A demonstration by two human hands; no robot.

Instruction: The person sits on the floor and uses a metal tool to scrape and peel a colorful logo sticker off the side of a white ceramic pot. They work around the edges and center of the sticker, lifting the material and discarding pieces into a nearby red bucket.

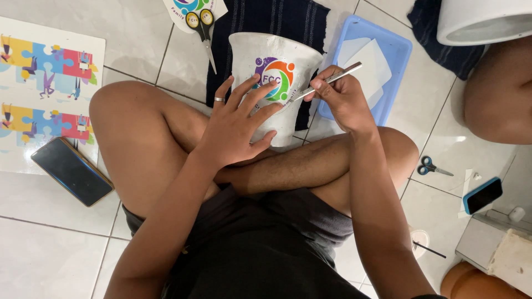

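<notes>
White pot (260, 61) between crossed knees

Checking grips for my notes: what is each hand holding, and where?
Right hand pinches a thin silver tool at mid-shaft. Left hand steadies the white pot with spread fingers on its side.

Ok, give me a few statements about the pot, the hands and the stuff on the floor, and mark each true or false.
1. The left hand rests spread on the white pot. True.
2. The right hand holds scissors. False: it holds a thin silver tool.
3. The yellow-handled scissors lie on the floor above the pot. True.
4. The blue tray holds a phone. False: it holds white sheets.
5. A dark phone lies by the left knee. True.
</notes>
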